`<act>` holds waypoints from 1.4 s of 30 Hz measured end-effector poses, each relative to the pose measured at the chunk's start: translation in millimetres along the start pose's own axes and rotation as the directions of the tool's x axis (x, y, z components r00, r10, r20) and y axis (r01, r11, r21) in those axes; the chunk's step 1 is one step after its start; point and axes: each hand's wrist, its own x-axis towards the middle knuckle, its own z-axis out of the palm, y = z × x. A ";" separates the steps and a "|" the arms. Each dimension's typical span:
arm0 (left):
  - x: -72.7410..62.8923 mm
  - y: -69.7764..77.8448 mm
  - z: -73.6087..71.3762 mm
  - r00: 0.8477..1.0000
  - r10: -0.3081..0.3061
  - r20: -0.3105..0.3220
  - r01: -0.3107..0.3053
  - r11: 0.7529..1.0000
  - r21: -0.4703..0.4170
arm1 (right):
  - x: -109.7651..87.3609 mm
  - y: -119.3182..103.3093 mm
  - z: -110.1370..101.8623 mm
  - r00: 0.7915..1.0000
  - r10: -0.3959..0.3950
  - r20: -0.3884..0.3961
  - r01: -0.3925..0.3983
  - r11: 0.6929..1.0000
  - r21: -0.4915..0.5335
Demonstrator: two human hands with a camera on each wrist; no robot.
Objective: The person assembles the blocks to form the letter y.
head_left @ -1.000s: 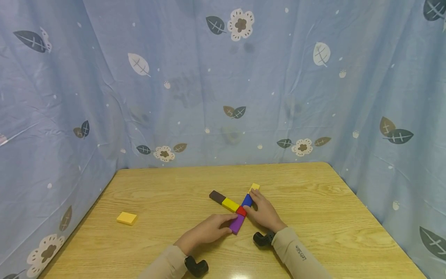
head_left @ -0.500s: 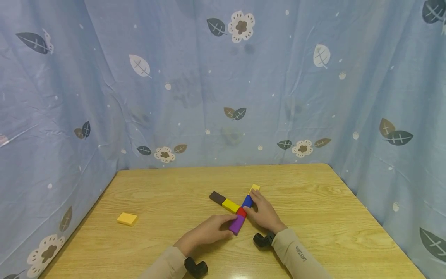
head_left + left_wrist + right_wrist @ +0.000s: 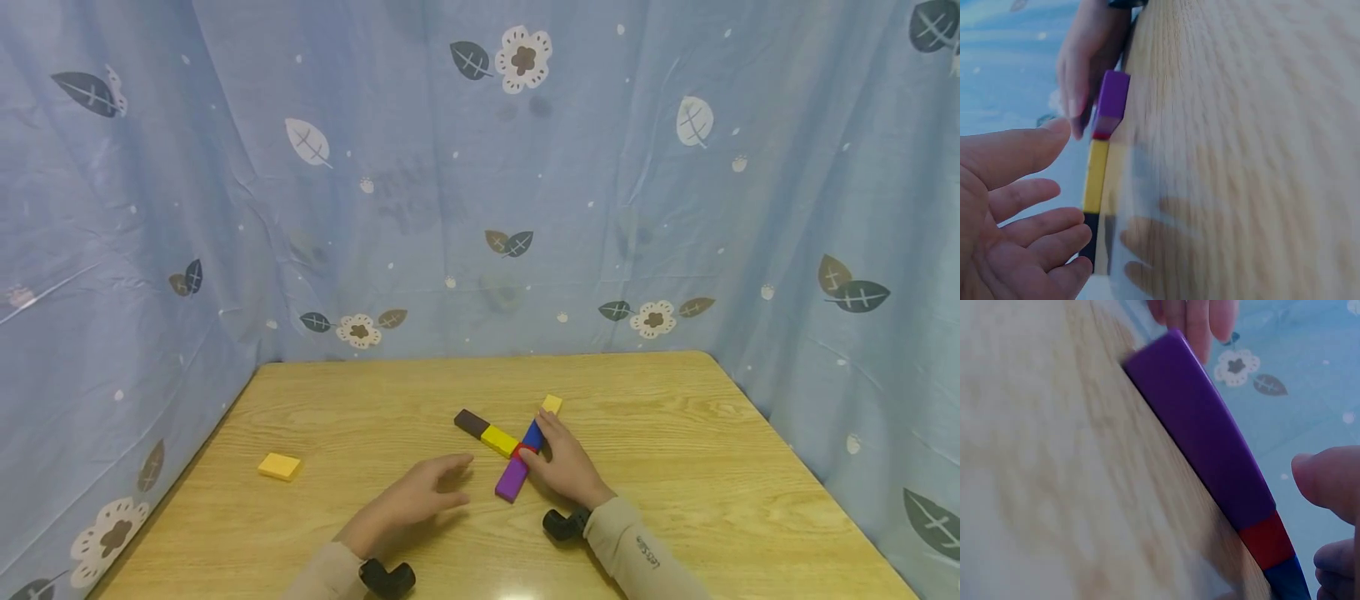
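Observation:
On the wooden table, flat coloured blocks form a branching shape. A purple block (image 3: 512,481), a small red block (image 3: 516,451), a blue block (image 3: 532,435) and a pale yellow block (image 3: 552,402) make one line. From the red block, a yellow block (image 3: 498,441) and a dark brown block (image 3: 471,423) branch to the far left. My right hand (image 3: 568,468) lies over the line's right side, thumb by the red block, fingertips around the blue and pale yellow ones. Left of the purple block, my left hand (image 3: 420,497) is apart from the blocks, fingers spread, holding nothing.
A loose orange-yellow block (image 3: 280,467) lies on the left part of the wooden table (image 3: 360,400). A blue curtain (image 3: 420,192) with leaves and flowers hangs behind the table and along its sides. Each wrist carries a black camera mount.
My left hand has let go of the purple block and drawn back to the left. The right hand stays by the red and blue blocks, almost unmoved.

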 end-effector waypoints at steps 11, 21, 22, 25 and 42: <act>-35.1 -9.1 -23.0 0.996 -0.037 -0.079 0.031 0.997 -0.077 | -8.1 -9.5 2.2 1.000 0.013 0.004 -0.013 1.000 -0.011; -69.0 -19.5 -47.8 0.964 -0.113 -0.241 0.079 0.986 -0.146 | -10.0 -13.3 3.4 1.000 0.012 0.006 -0.012 1.000 0.000; -73.3 -21.2 -50.7 0.959 -0.117 -0.258 0.081 0.986 -0.148 | -10.0 -13.6 3.6 1.000 0.014 0.011 -0.014 1.000 -0.002; -87.5 -26.8 -59.8 0.941 -0.121 -0.315 0.084 0.988 -0.131 | -10.2 -14.7 4.3 1.000 0.015 0.017 -0.015 1.000 0.000; -147.9 -67.4 -99.4 0.746 -0.147 -0.649 0.080 0.988 -0.131 | -11.7 -15.7 4.5 1.000 0.013 0.022 -0.013 1.000 -0.015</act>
